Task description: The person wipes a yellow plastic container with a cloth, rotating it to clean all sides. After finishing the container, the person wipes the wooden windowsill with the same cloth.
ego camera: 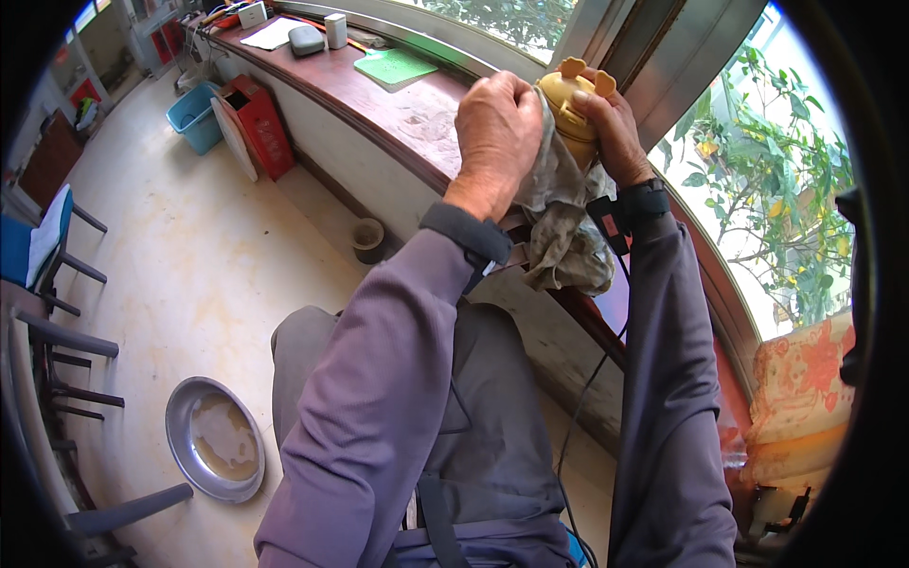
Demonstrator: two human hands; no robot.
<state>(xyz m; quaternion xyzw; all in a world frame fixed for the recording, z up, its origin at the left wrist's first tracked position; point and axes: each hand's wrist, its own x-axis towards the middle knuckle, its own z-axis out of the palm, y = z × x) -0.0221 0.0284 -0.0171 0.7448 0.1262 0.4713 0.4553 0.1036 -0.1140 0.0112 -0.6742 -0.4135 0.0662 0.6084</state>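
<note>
My right hand (616, 128) grips a yellow figurine-like object (561, 96) with two orange-yellow rounded knobs, its thumb across the front. Beside it on the left, my left hand (501, 131) is closed on the upper end of a grey, stained cloth (561, 213). The cloth lies against the yellow object's left side and hangs below both hands in a crumpled bunch. Part of the yellow object's lower end is hidden by the cloth. Both hands are above the dark red windowsill ledge (433, 117), close to the window frame.
A green fly swatter (394, 65), a grey case (306, 40) and a white container (336, 31) are on the ledge. On the floor are a metal basin (214, 440) with murky liquid, a red box (264, 128), a blue bin (193, 117) and a small pot (368, 238). Cables hang by my right arm.
</note>
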